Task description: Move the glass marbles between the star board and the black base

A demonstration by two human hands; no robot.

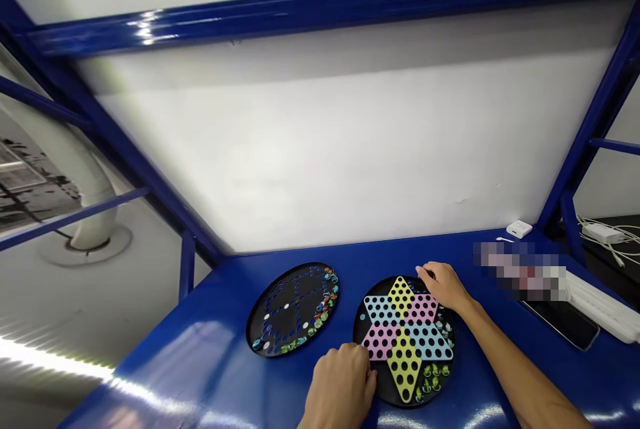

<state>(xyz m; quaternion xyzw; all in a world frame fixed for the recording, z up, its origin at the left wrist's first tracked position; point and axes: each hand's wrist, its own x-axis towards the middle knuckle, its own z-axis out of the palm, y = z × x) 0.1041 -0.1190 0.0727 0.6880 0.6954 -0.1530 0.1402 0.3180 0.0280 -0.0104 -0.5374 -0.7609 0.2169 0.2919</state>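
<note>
A white panel fills the middle of the frame, crossed near the top by a blue bar; below it, a glossy blue tabletop spreads across the bottom. A pale pipe bends down at the left. The round black board with a coloured star lies flat at lower centre-right. The left hand, fingers curled, meets its lower-left edge and hides some of that rim; the right hand, fingers bent, covers part of its upper-right side. Whether either hand grips the rim, I cannot tell. A second round board lies well apart, left of centre, marbles lining its right and lower edge. At the right lie a long white strip and a dark phone, partly masked by pixelation, with a small white case behind. Smallest are the yellow-green marbles on the star board's lower right.
</note>
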